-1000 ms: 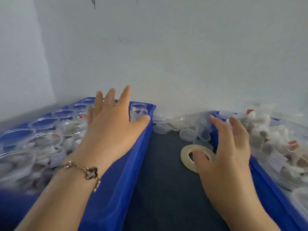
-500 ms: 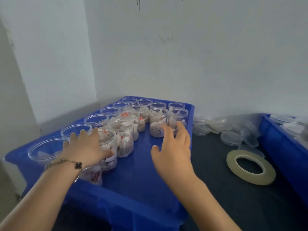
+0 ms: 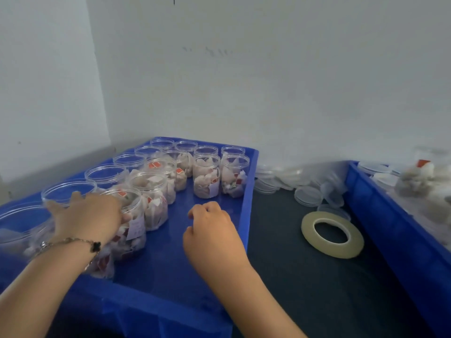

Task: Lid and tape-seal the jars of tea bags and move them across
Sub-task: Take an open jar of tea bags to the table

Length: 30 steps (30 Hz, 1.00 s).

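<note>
The jars [image 3: 207, 176] of tea bags stand in the left blue tray [image 3: 249, 191], all without lids. The left hand [image 3: 90, 218] grips one jar [image 3: 129, 223]. The right hand [image 3: 210, 228] is curled, holding nothing. Lids [image 3: 308, 196] and tape [image 3: 332, 234] wait on the desk [image 3: 305, 289]. Most work looks left.

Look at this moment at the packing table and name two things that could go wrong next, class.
1. The left hand grips one open jar packed tightly among other unlidded jars; lifting it could knock a neighbour and spill tea bags.
2. The lids lie in a loose heap beside the tape roll, outside the left crate; reaching across could scatter them.
</note>
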Each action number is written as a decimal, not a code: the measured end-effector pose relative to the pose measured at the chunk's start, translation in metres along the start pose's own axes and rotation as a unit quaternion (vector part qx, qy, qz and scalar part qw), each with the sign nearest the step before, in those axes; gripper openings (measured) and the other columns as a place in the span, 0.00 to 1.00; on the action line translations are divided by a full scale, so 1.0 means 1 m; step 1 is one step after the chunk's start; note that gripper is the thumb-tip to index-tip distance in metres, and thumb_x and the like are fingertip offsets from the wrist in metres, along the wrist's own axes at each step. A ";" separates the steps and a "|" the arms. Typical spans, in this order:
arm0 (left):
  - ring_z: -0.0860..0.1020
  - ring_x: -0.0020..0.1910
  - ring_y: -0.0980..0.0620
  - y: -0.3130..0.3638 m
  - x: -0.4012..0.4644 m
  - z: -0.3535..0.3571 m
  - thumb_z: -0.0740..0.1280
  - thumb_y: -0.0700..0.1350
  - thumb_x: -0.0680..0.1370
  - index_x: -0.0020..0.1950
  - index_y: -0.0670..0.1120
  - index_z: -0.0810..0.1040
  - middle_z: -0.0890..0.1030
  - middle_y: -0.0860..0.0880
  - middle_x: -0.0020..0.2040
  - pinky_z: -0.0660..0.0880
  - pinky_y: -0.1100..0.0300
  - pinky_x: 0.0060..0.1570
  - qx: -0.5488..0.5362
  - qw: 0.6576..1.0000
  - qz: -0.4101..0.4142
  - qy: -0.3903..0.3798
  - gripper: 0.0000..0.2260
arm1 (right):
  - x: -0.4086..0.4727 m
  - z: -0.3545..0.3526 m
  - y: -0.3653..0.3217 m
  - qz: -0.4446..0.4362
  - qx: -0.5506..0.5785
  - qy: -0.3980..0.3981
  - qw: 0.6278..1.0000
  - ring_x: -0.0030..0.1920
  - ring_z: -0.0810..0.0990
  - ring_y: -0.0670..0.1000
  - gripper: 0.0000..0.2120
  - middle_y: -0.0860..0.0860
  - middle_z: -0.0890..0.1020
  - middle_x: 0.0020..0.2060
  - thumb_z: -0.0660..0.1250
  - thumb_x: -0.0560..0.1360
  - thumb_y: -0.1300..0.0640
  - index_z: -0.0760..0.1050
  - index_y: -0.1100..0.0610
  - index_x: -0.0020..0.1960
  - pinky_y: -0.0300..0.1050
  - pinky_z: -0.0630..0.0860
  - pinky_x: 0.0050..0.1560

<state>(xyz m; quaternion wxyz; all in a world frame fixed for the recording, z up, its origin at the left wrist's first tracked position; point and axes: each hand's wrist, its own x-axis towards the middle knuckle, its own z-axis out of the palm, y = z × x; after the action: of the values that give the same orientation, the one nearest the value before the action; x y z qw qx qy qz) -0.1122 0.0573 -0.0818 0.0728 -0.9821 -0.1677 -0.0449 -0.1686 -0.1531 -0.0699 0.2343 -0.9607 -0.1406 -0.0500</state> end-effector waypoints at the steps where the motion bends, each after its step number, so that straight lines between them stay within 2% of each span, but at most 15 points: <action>1: 0.68 0.65 0.43 -0.002 0.002 0.003 0.58 0.60 0.78 0.51 0.62 0.77 0.78 0.50 0.61 0.62 0.36 0.65 -0.040 0.999 0.003 0.020 0.09 | 0.000 0.000 0.000 -0.003 0.004 0.001 1.000 0.60 0.67 0.55 0.15 0.55 0.67 0.63 0.56 0.79 0.60 0.67 0.58 0.65 0.46 0.68 0.56; 3: 0.76 0.53 0.43 -0.006 0.003 0.005 0.63 0.57 0.77 0.36 0.58 0.77 0.82 0.51 0.46 0.70 0.41 0.58 -0.163 0.985 0.018 0.048 0.11 | 0.000 0.000 0.001 -0.010 0.027 0.011 1.000 0.60 0.67 0.55 0.15 0.54 0.67 0.64 0.56 0.79 0.61 0.68 0.58 0.65 0.47 0.68 0.57; 5: 0.79 0.39 0.43 -0.005 0.001 0.000 0.70 0.51 0.75 0.30 0.55 0.76 0.80 0.50 0.33 0.75 0.43 0.48 -0.268 0.959 0.048 0.076 0.13 | -0.001 -0.001 0.002 -0.027 0.072 0.038 0.996 0.61 0.68 0.55 0.16 0.53 0.67 0.65 0.57 0.78 0.62 0.68 0.58 0.66 0.47 0.69 0.58; 7: 0.78 0.34 0.43 0.003 -0.008 -0.013 0.74 0.45 0.72 0.30 0.54 0.76 0.79 0.48 0.31 0.76 0.42 0.44 -0.337 0.929 0.081 0.127 0.12 | -0.002 -0.004 0.002 -0.037 0.160 0.071 0.984 0.62 0.69 0.53 0.20 0.50 0.66 0.67 0.60 0.78 0.61 0.66 0.53 0.69 0.43 0.69 0.58; 9: 0.78 0.33 0.42 0.018 -0.028 -0.037 0.74 0.51 0.69 0.35 0.60 0.77 0.78 0.47 0.32 0.76 0.42 0.39 -0.372 0.902 0.118 0.185 0.07 | -0.005 -0.010 0.002 -0.043 0.245 0.080 0.965 0.67 0.64 0.47 0.27 0.44 0.63 0.70 0.65 0.77 0.56 0.59 0.48 0.73 0.37 0.64 0.61; 11: 0.76 0.31 0.44 0.040 -0.053 -0.070 0.67 0.56 0.65 0.33 0.59 0.76 0.75 0.51 0.32 0.76 0.49 0.34 -0.404 0.867 0.162 0.240 0.03 | -0.011 -0.018 0.002 -0.053 0.292 0.086 0.951 0.70 0.59 0.42 0.37 0.40 0.60 0.71 0.69 0.73 0.47 0.51 0.43 0.75 0.40 0.61 0.67; 13: 0.74 0.34 0.46 0.068 -0.082 -0.100 0.65 0.58 0.66 0.31 0.59 0.73 0.74 0.51 0.34 0.73 0.50 0.37 -0.418 0.845 0.204 0.262 0.06 | -0.019 -0.029 0.005 -0.054 0.317 0.126 0.939 0.70 0.61 0.42 0.42 0.38 0.61 0.71 0.72 0.70 0.42 0.48 0.39 0.73 0.44 0.65 0.68; 15: 0.74 0.39 0.46 0.098 -0.110 -0.118 0.65 0.59 0.70 0.34 0.59 0.74 0.75 0.49 0.40 0.72 0.48 0.41 -0.432 0.834 0.230 0.256 0.07 | -0.030 -0.043 0.016 -0.031 0.320 0.188 0.928 0.66 0.69 0.45 0.42 0.39 0.66 0.68 0.72 0.67 0.42 0.46 0.35 0.70 0.49 0.72 0.62; 18: 0.71 0.42 0.57 0.144 -0.138 -0.122 0.64 0.56 0.70 0.40 0.58 0.76 0.72 0.55 0.51 0.62 0.65 0.36 -0.458 0.824 0.247 0.223 0.04 | -0.050 -0.061 0.048 0.019 0.330 0.263 0.907 0.59 0.74 0.43 0.41 0.38 0.70 0.64 0.70 0.62 0.43 0.48 0.31 0.65 0.48 0.78 0.53; 19: 0.71 0.44 0.58 0.160 -0.145 -0.119 0.65 0.55 0.73 0.42 0.57 0.76 0.70 0.56 0.54 0.59 0.65 0.34 -0.454 0.829 0.249 0.214 0.03 | -0.057 -0.064 0.061 0.036 0.337 0.274 0.900 0.58 0.75 0.41 0.40 0.38 0.71 0.63 0.70 0.62 0.43 0.49 0.30 0.65 0.44 0.78 0.52; 21: 0.72 0.54 0.55 0.192 -0.154 -0.106 0.65 0.54 0.76 0.47 0.57 0.77 0.68 0.54 0.60 0.58 0.64 0.34 -0.432 0.842 0.263 0.187 0.03 | -0.069 -0.064 0.086 0.080 0.339 0.282 0.894 0.54 0.76 0.36 0.41 0.35 0.73 0.59 0.71 0.64 0.44 0.50 0.32 0.68 0.37 0.76 0.49; 23: 0.72 0.56 0.56 0.221 -0.161 -0.087 0.63 0.54 0.77 0.51 0.56 0.75 0.65 0.53 0.65 0.64 0.67 0.36 -0.423 0.850 0.276 0.153 0.05 | -0.079 -0.060 0.108 0.136 0.328 0.272 0.894 0.52 0.76 0.34 0.40 0.34 0.74 0.58 0.67 0.64 0.39 0.49 0.34 0.70 0.34 0.74 0.47; 25: 0.73 0.59 0.54 0.243 -0.165 -0.065 0.62 0.53 0.78 0.53 0.56 0.75 0.61 0.50 0.71 0.73 0.63 0.45 -0.419 0.857 0.281 0.107 0.06 | -0.086 -0.052 0.125 0.191 0.318 0.246 0.896 0.55 0.76 0.37 0.42 0.38 0.73 0.63 0.60 0.62 0.33 0.46 0.35 0.72 0.37 0.73 0.51; 27: 0.71 0.65 0.54 0.259 -0.168 -0.043 0.61 0.53 0.79 0.53 0.57 0.73 0.54 0.50 0.76 0.74 0.60 0.53 -0.404 0.864 0.291 0.069 0.05 | -0.091 -0.043 0.140 0.223 0.320 0.225 0.893 0.58 0.74 0.40 0.43 0.42 0.71 0.67 0.56 0.62 0.31 0.47 0.38 0.73 0.39 0.71 0.54; 30: 0.66 0.69 0.55 0.275 -0.170 -0.019 0.60 0.54 0.79 0.54 0.59 0.72 0.49 0.50 0.77 0.72 0.61 0.55 -0.384 0.869 0.305 0.065 0.05 | -0.094 -0.035 0.157 0.275 0.393 0.224 0.848 0.59 0.74 0.40 0.52 0.44 0.73 0.66 0.44 0.50 0.25 0.55 0.38 0.74 0.40 0.71 0.58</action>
<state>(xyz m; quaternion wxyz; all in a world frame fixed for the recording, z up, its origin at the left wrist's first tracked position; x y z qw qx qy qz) -0.1811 -0.2573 -0.1172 -0.2895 -0.9296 0.1758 -0.1452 -0.2131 -0.3262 -0.1226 0.6220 -0.7499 0.1780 -0.1381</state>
